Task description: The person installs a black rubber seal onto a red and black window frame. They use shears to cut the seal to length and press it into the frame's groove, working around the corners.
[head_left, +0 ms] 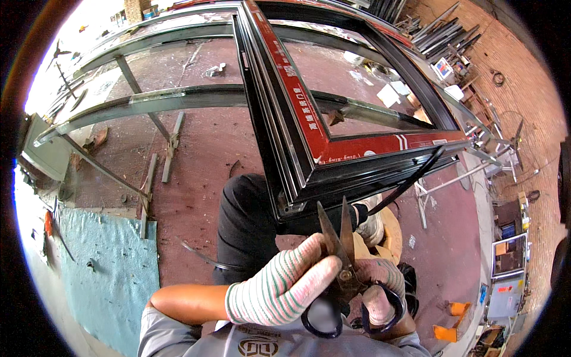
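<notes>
In front of my chest, my right hand (383, 276) in a striped knit glove grips the dark looped handles of a pair of scissors (346, 275). Their blades point away from me and stand a little apart. My left hand (276, 288), gloved the same way, has its thumb and fingers closed at one blade near the pivot. Just beyond the tips is the near corner of a black window frame (297, 187) with red protective film (309, 128). A black rubber strip (410, 181) hangs from its near side.
Metal support rails (154, 101) run under and left of the frame. A light blue mat (107, 262) covers floor at the left. My bent black-trousered leg (244, 220) is under the frame corner. Long dark profiles (443, 35) are piled at the far right; an orange piece (449, 321) lies near right.
</notes>
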